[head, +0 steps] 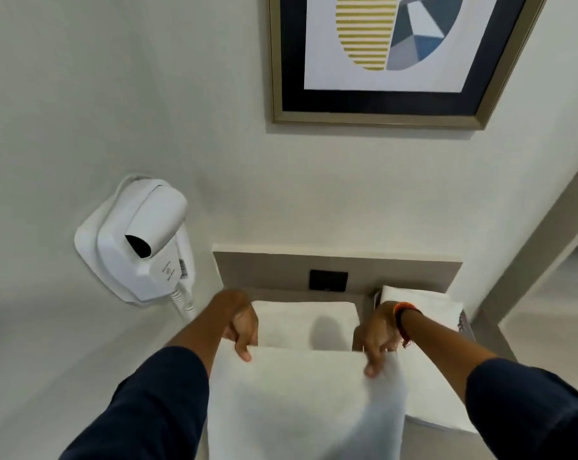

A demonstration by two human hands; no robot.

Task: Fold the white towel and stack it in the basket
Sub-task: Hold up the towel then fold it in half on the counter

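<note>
Left hand (242, 330): closed on the top left corner of the white towel (297, 403), fingers curled over the edge, thumb hidden behind the cloth.
Right hand (379, 340): pinching the top right corner of the same towel, fingertips (370, 370) pointing down over the front of the cloth.
White towel: held up between both hands, top edge stretched level from one hand to the other, the rest hanging toward the camera; lower right part blurred.
Towel position: in front of and above the counter (490, 330), not resting in any container that can be made out.
Folded towel, centre (301, 323): lies flat behind the held towel, between the two hands.
Folded towels, right (424, 303): stacked beside the right wrist; whether they sit in a basket cannot be told.
Wristband (405, 308): orange and dark, on the right wrist.
Sleeves: dark blue, on both forearms.
Hair dryer (141, 240): white, mounted on the wall to the left.
Socket (328, 280): dark plate on the back panel above the counter.
Framed picture (394, 58): on the wall above.
</note>
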